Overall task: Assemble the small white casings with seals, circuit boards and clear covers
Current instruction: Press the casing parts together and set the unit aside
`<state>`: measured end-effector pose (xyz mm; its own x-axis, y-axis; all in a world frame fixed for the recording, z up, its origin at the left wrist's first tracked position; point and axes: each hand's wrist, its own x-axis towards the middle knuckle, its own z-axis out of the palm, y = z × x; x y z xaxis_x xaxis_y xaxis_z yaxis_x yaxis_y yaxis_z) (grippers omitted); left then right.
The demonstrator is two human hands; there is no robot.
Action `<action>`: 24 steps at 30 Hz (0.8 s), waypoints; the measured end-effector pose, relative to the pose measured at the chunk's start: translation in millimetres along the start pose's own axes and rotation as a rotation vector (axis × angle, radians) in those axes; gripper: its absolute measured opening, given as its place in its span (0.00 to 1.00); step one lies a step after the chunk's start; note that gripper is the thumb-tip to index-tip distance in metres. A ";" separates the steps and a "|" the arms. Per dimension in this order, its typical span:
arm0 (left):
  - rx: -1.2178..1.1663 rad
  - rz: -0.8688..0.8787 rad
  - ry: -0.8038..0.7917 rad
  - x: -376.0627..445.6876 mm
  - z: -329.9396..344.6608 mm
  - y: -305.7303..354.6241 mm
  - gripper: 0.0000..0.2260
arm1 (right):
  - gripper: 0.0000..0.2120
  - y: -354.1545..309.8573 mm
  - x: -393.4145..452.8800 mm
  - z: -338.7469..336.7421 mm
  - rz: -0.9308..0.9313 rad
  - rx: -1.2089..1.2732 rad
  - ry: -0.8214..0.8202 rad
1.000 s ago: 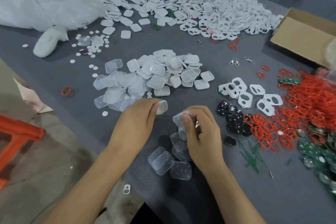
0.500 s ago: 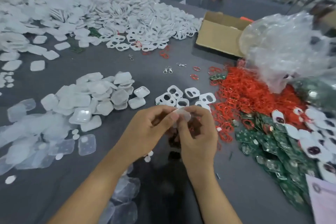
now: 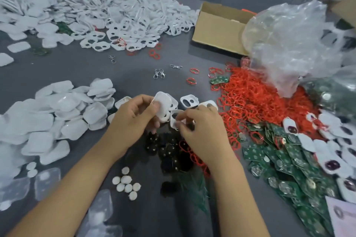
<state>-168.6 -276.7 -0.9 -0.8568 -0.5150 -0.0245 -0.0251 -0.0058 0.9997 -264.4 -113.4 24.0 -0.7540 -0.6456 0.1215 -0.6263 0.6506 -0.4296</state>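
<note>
fingers of our left hand pinch a white casing at twelve o'clock of the hands; right hand pinches a second casing. light, stiff, slick plastic, we judge; grip the rims.

Cardboard box, metal clasps

Casings were white, seals red, circuit boards green with silver discs, table dark grey, box tan cardboard.
</note>
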 end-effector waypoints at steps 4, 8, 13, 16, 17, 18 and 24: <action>-0.051 0.056 0.034 -0.8 5.7 -10.2 0.10 | 0.08 -0.2 -4.4 9.6 -0.009 -0.016 0.081; -0.151 0.063 0.004 2.9 5.2 -12.8 0.08 | 0.09 1.2 -2.0 10.5 -0.002 -0.034 0.085; -0.179 0.018 -0.047 2.9 -0.2 -15.5 0.14 | 0.01 10.2 -3.0 14.9 -0.047 0.077 0.249; -0.212 -0.017 -0.073 3.9 -1.1 -14.8 0.17 | 0.01 15.2 -1.1 10.0 -0.036 0.157 0.340; -0.237 -0.034 -0.073 4.9 -0.6 -14.3 0.18 | 0.01 14.4 -0.6 9.8 -0.036 0.149 0.333; -0.260 -0.050 -0.069 5.9 -0.2 -13.9 0.19 | 0.02 12.2 -0.5 11.7 -0.029 0.125 0.303; -0.213 -0.014 -0.058 4.7 -0.8 -14.3 0.09 | 0.09 3.9 -1.9 22.4 0.010 0.026 0.145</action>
<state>-171.9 -279.7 -15.3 -0.8857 -0.4631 -0.0329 0.0664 -0.1965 0.9783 -260.9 -118.6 2.0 -0.7822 -0.5730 0.2445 -0.6145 0.6450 -0.4543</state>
